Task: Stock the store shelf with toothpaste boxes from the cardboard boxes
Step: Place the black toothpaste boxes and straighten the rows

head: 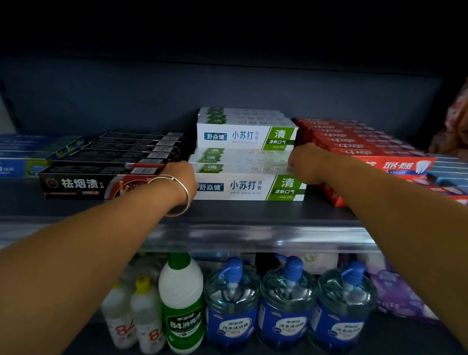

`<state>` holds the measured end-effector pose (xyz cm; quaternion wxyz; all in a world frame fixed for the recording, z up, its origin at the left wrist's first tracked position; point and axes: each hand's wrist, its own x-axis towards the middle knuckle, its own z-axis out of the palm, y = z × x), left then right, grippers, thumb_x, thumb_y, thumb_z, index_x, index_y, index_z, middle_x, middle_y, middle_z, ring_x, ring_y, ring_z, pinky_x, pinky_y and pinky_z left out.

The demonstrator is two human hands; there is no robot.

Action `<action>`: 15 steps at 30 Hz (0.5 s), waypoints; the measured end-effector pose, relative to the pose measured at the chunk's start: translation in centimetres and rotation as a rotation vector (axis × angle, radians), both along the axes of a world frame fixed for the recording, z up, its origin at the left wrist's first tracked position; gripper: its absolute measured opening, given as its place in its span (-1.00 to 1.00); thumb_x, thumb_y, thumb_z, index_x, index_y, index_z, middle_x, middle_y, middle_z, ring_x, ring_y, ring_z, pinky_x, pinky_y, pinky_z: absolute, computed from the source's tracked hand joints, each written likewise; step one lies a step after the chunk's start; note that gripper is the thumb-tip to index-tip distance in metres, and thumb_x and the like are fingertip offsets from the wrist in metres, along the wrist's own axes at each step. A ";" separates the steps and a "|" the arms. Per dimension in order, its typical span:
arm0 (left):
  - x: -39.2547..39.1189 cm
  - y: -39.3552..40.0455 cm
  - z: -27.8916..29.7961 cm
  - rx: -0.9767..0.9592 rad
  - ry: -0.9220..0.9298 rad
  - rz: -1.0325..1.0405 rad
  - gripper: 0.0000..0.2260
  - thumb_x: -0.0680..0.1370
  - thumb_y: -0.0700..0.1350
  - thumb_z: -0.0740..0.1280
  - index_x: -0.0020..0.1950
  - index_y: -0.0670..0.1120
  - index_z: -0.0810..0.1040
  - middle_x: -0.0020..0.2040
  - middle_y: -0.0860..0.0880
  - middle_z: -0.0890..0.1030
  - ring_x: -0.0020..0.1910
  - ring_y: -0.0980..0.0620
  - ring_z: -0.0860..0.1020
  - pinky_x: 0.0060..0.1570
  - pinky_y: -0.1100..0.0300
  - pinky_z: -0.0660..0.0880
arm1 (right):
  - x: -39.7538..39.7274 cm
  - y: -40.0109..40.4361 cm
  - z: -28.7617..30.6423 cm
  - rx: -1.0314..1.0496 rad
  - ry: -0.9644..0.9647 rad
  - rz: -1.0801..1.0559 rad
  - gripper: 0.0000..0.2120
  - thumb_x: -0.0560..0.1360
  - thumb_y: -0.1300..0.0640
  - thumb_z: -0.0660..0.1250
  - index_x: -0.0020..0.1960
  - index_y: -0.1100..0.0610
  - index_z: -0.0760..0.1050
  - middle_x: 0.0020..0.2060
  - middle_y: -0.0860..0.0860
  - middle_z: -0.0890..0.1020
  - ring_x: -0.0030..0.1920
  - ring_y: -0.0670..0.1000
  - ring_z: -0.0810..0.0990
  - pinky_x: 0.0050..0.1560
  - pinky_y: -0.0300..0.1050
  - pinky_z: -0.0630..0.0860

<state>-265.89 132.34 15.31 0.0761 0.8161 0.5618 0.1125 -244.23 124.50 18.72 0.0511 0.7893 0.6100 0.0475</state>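
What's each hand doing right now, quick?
Left hand: at the left end of the white-and-green toothpaste boxes; fingers hidden, grip cannot be told.
Right hand: fingers curled on the right end of the same stack.

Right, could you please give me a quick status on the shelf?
Both hands, left and right, at the ends of the white boxes. Stack uneven, being squared. Black boxes and red boxes close alongside.

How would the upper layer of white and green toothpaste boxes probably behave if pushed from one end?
The upper layer of white and green toothpaste boxes looks like stiff, flat-sided cartons, so it would probably slide rather than roll. Sitting on the lower layer, its separate boxes might skew apart or slip off.
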 end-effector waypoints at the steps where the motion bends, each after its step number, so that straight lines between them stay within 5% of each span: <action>1: 0.0 0.2 0.1 -0.027 -0.016 0.004 -0.72 0.56 -0.17 0.27 0.24 -0.25 0.46 0.18 -0.21 0.53 0.13 -0.18 0.52 -0.03 0.14 0.41 | 0.1 0.1 0.0 0.003 0.012 -0.002 -0.76 0.59 0.23 0.18 0.21 0.28 0.42 0.15 0.15 0.51 0.13 0.11 0.52 0.02 -0.18 0.43; 6: -0.4 1.3 0.1 -0.112 0.001 -0.011 -0.66 0.49 -0.21 0.33 0.26 -0.19 0.49 0.18 -0.19 0.57 0.11 -0.18 0.55 0.16 0.03 0.49 | 0.1 0.3 -0.2 0.010 0.013 0.009 -0.76 0.59 0.22 0.18 0.22 0.28 0.42 0.14 0.15 0.51 0.04 0.09 0.50 0.03 -0.17 0.41; 15: -0.8 1.7 -0.1 -0.218 -0.089 -0.014 -0.62 0.46 -0.22 0.38 0.27 -0.15 0.48 0.15 -0.17 0.58 0.05 -0.23 0.59 0.12 -0.05 0.53 | 0.4 0.3 -0.2 -0.002 0.011 0.024 -0.75 0.57 0.22 0.19 0.22 0.28 0.42 0.14 0.16 0.51 0.05 0.08 0.51 0.02 -0.15 0.43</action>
